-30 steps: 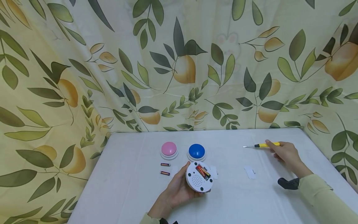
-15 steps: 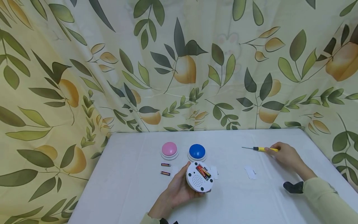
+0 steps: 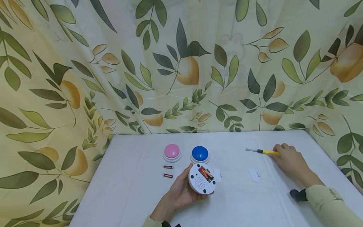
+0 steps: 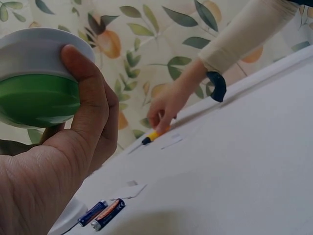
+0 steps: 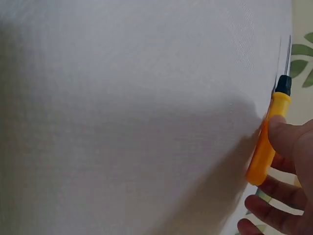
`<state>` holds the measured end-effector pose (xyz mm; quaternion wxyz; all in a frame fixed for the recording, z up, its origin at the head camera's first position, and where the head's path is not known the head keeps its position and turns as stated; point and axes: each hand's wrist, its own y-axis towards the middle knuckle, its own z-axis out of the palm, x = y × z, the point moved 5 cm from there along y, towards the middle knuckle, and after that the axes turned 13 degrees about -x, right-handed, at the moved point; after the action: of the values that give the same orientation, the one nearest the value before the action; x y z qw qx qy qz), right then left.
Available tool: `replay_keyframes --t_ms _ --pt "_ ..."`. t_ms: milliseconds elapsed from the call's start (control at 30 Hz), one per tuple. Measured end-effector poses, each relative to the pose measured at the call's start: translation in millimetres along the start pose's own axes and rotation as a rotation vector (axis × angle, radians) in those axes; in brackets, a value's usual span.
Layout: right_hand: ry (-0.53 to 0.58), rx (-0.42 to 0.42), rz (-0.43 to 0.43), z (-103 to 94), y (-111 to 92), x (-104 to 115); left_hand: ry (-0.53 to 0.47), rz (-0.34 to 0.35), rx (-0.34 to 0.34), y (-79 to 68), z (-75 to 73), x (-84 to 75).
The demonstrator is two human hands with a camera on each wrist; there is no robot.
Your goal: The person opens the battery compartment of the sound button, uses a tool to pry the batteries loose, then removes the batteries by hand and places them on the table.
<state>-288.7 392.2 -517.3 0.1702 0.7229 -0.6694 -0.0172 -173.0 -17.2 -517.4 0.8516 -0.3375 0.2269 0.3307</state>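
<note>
My left hand [image 3: 184, 196] grips a round push-button device [image 3: 198, 186] with its white underside turned up. Two batteries [image 3: 206, 174] lie side by side in its uncovered compartment. From the left wrist view, its green dome [image 4: 41, 98] faces downward. Over at the right of the table, my right hand [image 3: 293, 162] pinches the yellow handle of a screwdriver [image 3: 267, 152], its shaft pointing left. In the right wrist view, the thumb presses on the screwdriver's handle [image 5: 274, 127], very close to the tabletop; whether it touches is unclear.
A pink button [image 3: 171, 151] and a blue button [image 3: 199, 153] stand behind the left hand. Two loose batteries [image 3: 168, 167] lie left of it. One small white cover [image 3: 253, 175] sits before the screwdriver, another white piece [image 3: 217, 175] beside the held device. Patterned curtain [image 3: 181, 104] hangs behind.
My right hand has shifted slightly rightward and down in the head view, and the screwdriver's handle end has dropped with it. The left hand and its device stay in place.
</note>
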Motion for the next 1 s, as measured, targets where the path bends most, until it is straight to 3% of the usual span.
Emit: replay_keyframes --t_ms 233,400,600,1000 --pt "-0.097 -0.098 -0.109 -15.2 -5 19 0.012 0.025 -0.017 0.3 0.0 -2.3" --pt "-0.124 -0.165 -0.183 -28.9 -5 50 0.014 0.041 -0.012 0.4 0.0 -5.6" --pt "-0.031 -0.235 -0.257 -40.8 -8 98 -0.005 0.055 -0.002 3.6 0.0 -9.8" --pt "0.096 -0.25 -0.452 -54.6 -22 176 -0.098 0.071 -0.031 15.4 -5.2 -16.2"
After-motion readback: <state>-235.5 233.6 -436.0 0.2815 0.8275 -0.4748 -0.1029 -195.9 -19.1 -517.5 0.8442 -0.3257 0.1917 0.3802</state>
